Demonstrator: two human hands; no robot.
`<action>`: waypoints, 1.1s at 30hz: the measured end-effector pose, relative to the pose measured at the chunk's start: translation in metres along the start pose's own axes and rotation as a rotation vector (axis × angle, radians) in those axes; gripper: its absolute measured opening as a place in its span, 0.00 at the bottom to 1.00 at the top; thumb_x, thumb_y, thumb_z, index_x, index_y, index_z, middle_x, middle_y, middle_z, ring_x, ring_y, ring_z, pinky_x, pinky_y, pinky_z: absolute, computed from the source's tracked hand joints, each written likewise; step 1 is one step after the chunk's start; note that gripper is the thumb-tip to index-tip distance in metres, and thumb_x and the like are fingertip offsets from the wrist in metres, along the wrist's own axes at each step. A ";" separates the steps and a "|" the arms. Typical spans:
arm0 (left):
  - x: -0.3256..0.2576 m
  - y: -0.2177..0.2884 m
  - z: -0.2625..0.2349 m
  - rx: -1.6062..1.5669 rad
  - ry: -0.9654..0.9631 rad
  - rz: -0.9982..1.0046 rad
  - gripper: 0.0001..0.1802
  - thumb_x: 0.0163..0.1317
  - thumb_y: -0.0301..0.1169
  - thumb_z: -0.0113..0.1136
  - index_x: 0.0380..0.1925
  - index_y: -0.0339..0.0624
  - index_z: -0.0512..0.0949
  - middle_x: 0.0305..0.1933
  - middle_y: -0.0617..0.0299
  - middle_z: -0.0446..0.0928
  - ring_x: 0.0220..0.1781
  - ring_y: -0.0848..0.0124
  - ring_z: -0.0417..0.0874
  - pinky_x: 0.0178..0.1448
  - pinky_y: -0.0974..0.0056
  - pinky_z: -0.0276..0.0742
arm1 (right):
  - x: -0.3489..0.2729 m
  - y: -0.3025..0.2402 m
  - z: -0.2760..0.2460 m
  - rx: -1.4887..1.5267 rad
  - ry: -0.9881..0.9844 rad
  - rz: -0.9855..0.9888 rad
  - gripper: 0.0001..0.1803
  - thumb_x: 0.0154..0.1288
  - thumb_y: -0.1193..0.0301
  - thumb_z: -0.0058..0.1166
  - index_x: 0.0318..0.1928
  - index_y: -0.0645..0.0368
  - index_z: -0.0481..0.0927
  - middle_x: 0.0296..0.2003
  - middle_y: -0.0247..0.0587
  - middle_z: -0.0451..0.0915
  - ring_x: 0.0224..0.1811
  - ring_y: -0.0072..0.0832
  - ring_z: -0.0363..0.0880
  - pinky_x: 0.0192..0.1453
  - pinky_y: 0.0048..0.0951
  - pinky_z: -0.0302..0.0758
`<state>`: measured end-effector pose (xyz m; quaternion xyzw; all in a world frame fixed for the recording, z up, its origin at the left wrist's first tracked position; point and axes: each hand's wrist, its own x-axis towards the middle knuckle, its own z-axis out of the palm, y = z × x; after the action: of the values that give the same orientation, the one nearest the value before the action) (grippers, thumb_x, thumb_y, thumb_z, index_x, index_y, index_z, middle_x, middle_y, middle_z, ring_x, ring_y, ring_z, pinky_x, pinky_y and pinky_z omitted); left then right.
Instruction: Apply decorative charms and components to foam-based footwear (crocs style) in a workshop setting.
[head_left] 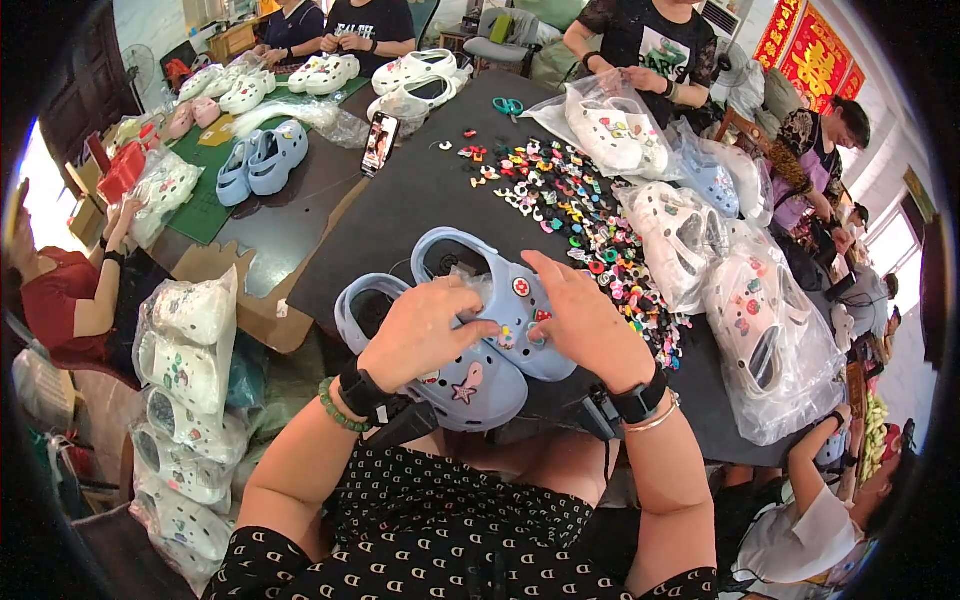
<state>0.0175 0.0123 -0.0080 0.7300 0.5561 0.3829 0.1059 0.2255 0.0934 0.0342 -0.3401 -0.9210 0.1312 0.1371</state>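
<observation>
Two light blue clogs lie side by side at the near edge of a dark table (420,190). My left hand (425,325) rests over the left clog (465,385), which bears a pink star charm, and grips across onto the right clog (500,300). My right hand (585,320) presses on the right clog's toe, next to small red and white charms fixed there. Both wrists wear black bands; the left also has a green bead bracelet.
Several loose colourful charms (570,215) spread across the table's right half. Bagged white clogs (760,340) pile at the right and another stack (185,400) at the left. A phone (380,142), scissors (508,105), more clogs (262,160) and other people surround the table.
</observation>
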 end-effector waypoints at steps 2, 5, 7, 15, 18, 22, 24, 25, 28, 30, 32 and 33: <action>0.000 -0.001 0.001 -0.005 -0.005 0.000 0.18 0.54 0.41 0.72 0.27 0.36 0.79 0.33 0.52 0.77 0.33 0.51 0.80 0.37 0.53 0.74 | -0.001 0.008 0.005 0.064 -0.019 0.000 0.45 0.48 0.77 0.70 0.68 0.55 0.63 0.56 0.55 0.76 0.57 0.52 0.76 0.58 0.48 0.76; 0.001 0.000 -0.001 -0.010 -0.018 -0.005 0.18 0.54 0.41 0.72 0.27 0.36 0.79 0.33 0.52 0.77 0.33 0.51 0.80 0.37 0.53 0.74 | -0.002 0.008 0.006 0.124 -0.047 0.002 0.46 0.49 0.78 0.69 0.69 0.56 0.62 0.56 0.56 0.75 0.58 0.53 0.75 0.60 0.46 0.74; 0.001 0.002 -0.003 -0.006 -0.028 -0.011 0.18 0.54 0.41 0.72 0.27 0.36 0.79 0.33 0.52 0.77 0.33 0.51 0.80 0.37 0.53 0.74 | -0.002 0.007 0.006 0.125 -0.054 0.004 0.47 0.50 0.79 0.69 0.70 0.56 0.61 0.58 0.57 0.74 0.61 0.52 0.73 0.63 0.44 0.72; -0.001 -0.002 0.002 0.005 0.023 0.011 0.19 0.54 0.42 0.73 0.27 0.37 0.78 0.32 0.53 0.76 0.34 0.52 0.80 0.38 0.54 0.74 | -0.018 0.005 0.015 0.136 0.231 -0.041 0.22 0.52 0.79 0.67 0.47 0.61 0.73 0.51 0.54 0.76 0.52 0.52 0.77 0.52 0.48 0.77; -0.002 0.000 0.000 -0.003 0.033 0.005 0.20 0.53 0.43 0.73 0.27 0.37 0.78 0.32 0.53 0.77 0.34 0.52 0.80 0.38 0.54 0.74 | -0.029 0.002 0.025 0.117 0.257 -0.041 0.12 0.55 0.76 0.65 0.38 0.63 0.76 0.50 0.52 0.76 0.48 0.51 0.79 0.50 0.45 0.77; -0.003 -0.002 0.001 -0.001 0.012 0.001 0.19 0.53 0.42 0.73 0.28 0.37 0.78 0.32 0.54 0.77 0.35 0.53 0.80 0.39 0.54 0.74 | -0.039 -0.006 0.023 0.151 0.281 0.005 0.08 0.57 0.77 0.62 0.38 0.62 0.78 0.50 0.51 0.78 0.48 0.49 0.79 0.50 0.44 0.78; -0.001 0.002 0.000 -0.015 0.001 -0.040 0.19 0.52 0.41 0.74 0.28 0.37 0.77 0.32 0.54 0.77 0.36 0.53 0.80 0.39 0.55 0.73 | -0.043 -0.002 0.023 0.141 0.296 -0.008 0.08 0.57 0.78 0.62 0.39 0.62 0.79 0.50 0.51 0.78 0.49 0.49 0.79 0.52 0.44 0.77; -0.001 0.002 0.000 -0.022 -0.005 -0.036 0.19 0.52 0.41 0.74 0.28 0.37 0.77 0.32 0.54 0.77 0.36 0.53 0.80 0.39 0.55 0.73 | -0.043 0.001 0.022 0.157 0.277 -0.029 0.08 0.57 0.77 0.62 0.38 0.62 0.79 0.52 0.52 0.77 0.51 0.49 0.78 0.54 0.44 0.77; -0.002 0.000 -0.001 -0.001 -0.002 -0.040 0.19 0.52 0.40 0.74 0.27 0.38 0.76 0.32 0.55 0.76 0.36 0.54 0.79 0.39 0.55 0.73 | -0.038 0.002 0.015 0.184 0.249 -0.047 0.08 0.57 0.76 0.63 0.37 0.62 0.80 0.55 0.53 0.75 0.55 0.50 0.76 0.58 0.44 0.75; 0.000 -0.001 0.000 -0.001 -0.012 -0.044 0.19 0.52 0.40 0.74 0.27 0.38 0.76 0.32 0.55 0.76 0.36 0.54 0.79 0.39 0.55 0.73 | -0.036 0.000 0.014 0.207 0.230 -0.008 0.08 0.56 0.75 0.64 0.36 0.62 0.79 0.59 0.54 0.73 0.60 0.53 0.71 0.61 0.46 0.73; 0.000 -0.001 0.000 0.004 -0.019 -0.052 0.19 0.52 0.40 0.74 0.27 0.38 0.76 0.32 0.55 0.76 0.36 0.54 0.79 0.39 0.55 0.73 | -0.038 -0.001 0.018 0.189 0.233 -0.019 0.09 0.56 0.76 0.65 0.36 0.62 0.79 0.58 0.54 0.73 0.61 0.53 0.71 0.61 0.46 0.72; -0.001 -0.001 0.000 0.002 -0.019 -0.058 0.19 0.52 0.40 0.74 0.27 0.38 0.76 0.31 0.55 0.76 0.36 0.54 0.79 0.39 0.55 0.72 | -0.039 -0.001 0.020 0.172 0.235 -0.038 0.09 0.55 0.76 0.65 0.37 0.62 0.79 0.58 0.54 0.73 0.61 0.53 0.71 0.62 0.46 0.72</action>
<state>0.0165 0.0117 -0.0085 0.7172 0.5765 0.3721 0.1213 0.2464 0.0640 0.0100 -0.3228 -0.8901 0.1664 0.2753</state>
